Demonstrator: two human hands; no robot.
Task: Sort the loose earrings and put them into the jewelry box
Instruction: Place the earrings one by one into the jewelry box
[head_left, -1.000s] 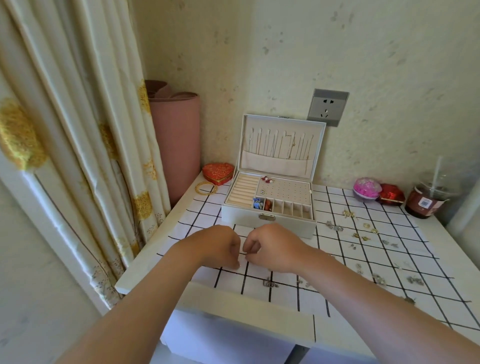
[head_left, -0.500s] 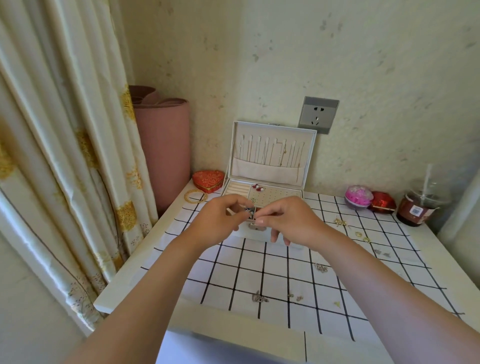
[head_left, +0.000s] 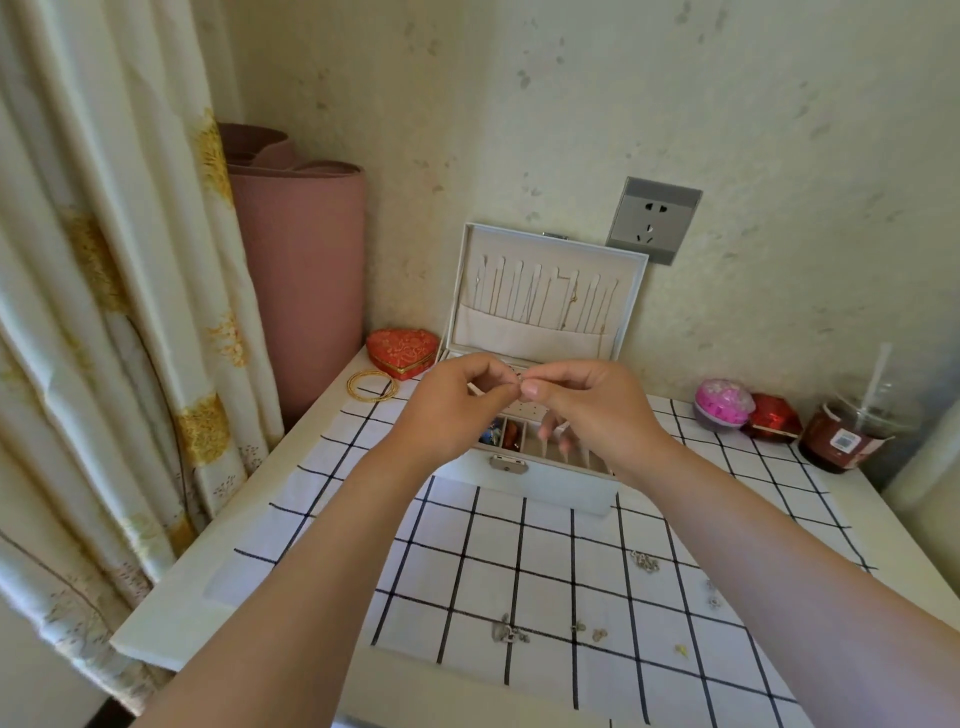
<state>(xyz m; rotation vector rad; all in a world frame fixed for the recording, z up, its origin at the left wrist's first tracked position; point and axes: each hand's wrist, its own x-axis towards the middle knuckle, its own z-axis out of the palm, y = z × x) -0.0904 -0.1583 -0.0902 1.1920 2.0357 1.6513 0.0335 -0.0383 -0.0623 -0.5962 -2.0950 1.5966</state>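
Observation:
A white jewelry box (head_left: 540, 480) stands open against the back wall, its lid upright with thin chains hanging inside. Both hands hover over the box's tray. My left hand (head_left: 457, 410) and my right hand (head_left: 587, 410) meet fingertip to fingertip and pinch a tiny earring (head_left: 521, 383) between them; it is almost hidden by the fingers. Loose earrings lie on the checked cloth: a cluster (head_left: 509, 633) near the front edge, small ones (head_left: 597, 633) beside it, another cluster (head_left: 645, 561) to the right.
A red heart-shaped box (head_left: 402, 351) and gold bangles (head_left: 372, 385) sit left of the jewelry box. A pink rolled mat (head_left: 296, 270) and curtain stand at the left. A pink ball (head_left: 723, 405), a red object (head_left: 771, 415) and a drink cup (head_left: 847, 436) line the back right.
Both hands rose from the table's front edge to above the jewelry box, still pinching the small earring between them. The camera view shifted closer and lower.

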